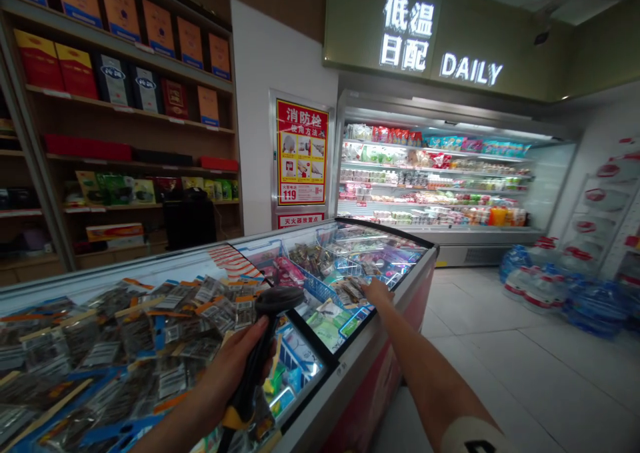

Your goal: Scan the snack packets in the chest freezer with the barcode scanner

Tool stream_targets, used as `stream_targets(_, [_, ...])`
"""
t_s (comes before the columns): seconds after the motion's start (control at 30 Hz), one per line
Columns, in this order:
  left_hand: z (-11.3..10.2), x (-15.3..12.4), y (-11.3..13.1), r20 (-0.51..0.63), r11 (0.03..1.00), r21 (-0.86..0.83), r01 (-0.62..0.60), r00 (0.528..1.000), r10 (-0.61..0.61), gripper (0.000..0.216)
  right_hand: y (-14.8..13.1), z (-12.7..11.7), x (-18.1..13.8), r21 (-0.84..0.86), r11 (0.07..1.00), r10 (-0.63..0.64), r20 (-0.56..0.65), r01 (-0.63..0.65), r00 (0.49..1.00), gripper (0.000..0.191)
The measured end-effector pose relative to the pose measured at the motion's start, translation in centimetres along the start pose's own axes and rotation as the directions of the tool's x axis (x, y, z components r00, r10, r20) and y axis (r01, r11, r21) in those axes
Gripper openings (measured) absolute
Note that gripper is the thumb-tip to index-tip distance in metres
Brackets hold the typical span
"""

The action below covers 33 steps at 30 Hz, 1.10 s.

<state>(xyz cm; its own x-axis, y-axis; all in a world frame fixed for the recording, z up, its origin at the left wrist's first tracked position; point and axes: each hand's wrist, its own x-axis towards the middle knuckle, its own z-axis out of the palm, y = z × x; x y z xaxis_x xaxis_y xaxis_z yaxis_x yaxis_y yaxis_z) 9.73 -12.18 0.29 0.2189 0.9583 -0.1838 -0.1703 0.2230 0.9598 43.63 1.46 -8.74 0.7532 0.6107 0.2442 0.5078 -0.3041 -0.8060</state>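
Observation:
My left hand (245, 359) is wrapped around the grip of a black handheld barcode scanner (260, 346) with a yellow patch low on its handle. The scanner is held above the near part of a chest freezer (345, 366), its head pointing away from me. My right arm stretches forward to the freezer's right side. There my right hand (379, 291) is at the glass top beside the rim; its fingers are small and blurred, so their grip is unclear. Beneath the glass lie blue wire baskets (313, 283) with packaged food. Packaged snacks (170, 299) are heaped at the left.
Shelves (135, 116) of boxes and bags stand at the left. A red and yellow fire hydrant sign (303, 153) hangs on the wall. Behind is a lit refrigerated display (435, 173). Large water bottles (535, 283) sit on the tiled floor (475, 346) at the right.

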Motion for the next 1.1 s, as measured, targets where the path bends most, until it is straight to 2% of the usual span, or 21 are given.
stream_targets(0.13, [0.7, -0.5, 0.0, 0.003, 0.999, -0.011, -0.032, 0.999, 0.032, 0.031, -0.1, -0.1, 0.5, 0.182, 0.983, -0.004, 0.130, -0.020, 0.992, 0.025])
stream_targets(0.27, [0.4, -0.3, 0.2, 0.013, 0.999, -0.006, -0.044, 0.999, 0.044, 0.031, -1.2, -0.2, -0.1, 0.326, 0.945, -0.028, 0.101, -0.006, 0.994, 0.014])
stream_targets(0.33, [0.1, -0.1, 0.1, 0.023, 0.999, -0.006, -0.042, 0.999, 0.042, 0.032, -2.2, 0.1, -1.3, 0.514, 0.857, -0.063, 0.074, 0.016, 0.995, 0.020])
stream_targets(0.43, [-0.4, 0.3, 0.0, 0.031, 0.999, -0.020, -0.043, 0.999, 0.044, 0.035, -3.8, 1.2, -4.0, 0.775, 0.629, -0.068, 0.138, -0.065, 0.988, 0.033])
stream_targets(0.5, [-0.6, 0.5, 0.0, 0.032, 0.998, -0.027, -0.052, 0.998, 0.053, 0.036, -4.8, 2.2, -6.2, 0.831, 0.528, -0.065, 0.247, -0.177, 0.967, 0.042])
stream_targets(0.6, [-0.9, 0.4, 0.2, 0.047, 0.997, -0.048, -0.058, 0.997, 0.060, 0.036, -6.0, 3.9, -9.3, 0.851, 0.465, -0.117, 0.331, -0.243, 0.936, 0.042])
stream_targets(0.73, [-0.9, 0.1, 0.6, 0.057, 0.994, -0.091, -0.054, 0.997, 0.059, 0.036, -6.8, 5.3, -11.6, 0.842, 0.498, -0.166, 0.329, -0.209, 0.930, 0.040])
stream_targets(0.9, [-0.8, 0.0, 0.8, 0.076, 0.993, -0.102, -0.053, 0.995, 0.061, 0.036, -6.5, 5.3, -11.7, 0.799, 0.554, -0.114, 0.351, -0.233, 0.930, 0.038])
stream_targets(1.03, [-1.0, 0.2, 0.6, 0.083, 0.994, -0.092, -0.064, 0.994, 0.072, 0.036, -6.0, 5.3, -11.5, 0.747, 0.657, -0.121, 0.245, -0.108, 0.962, 0.032])
stream_targets(1.1, [-1.2, 0.3, 0.5, 0.085, 0.994, -0.087, -0.065, 0.994, 0.072, 0.036, -6.2, 4.9, -11.4, 0.654, 0.757, -0.157, 0.210, -0.020, 0.965, 0.027])
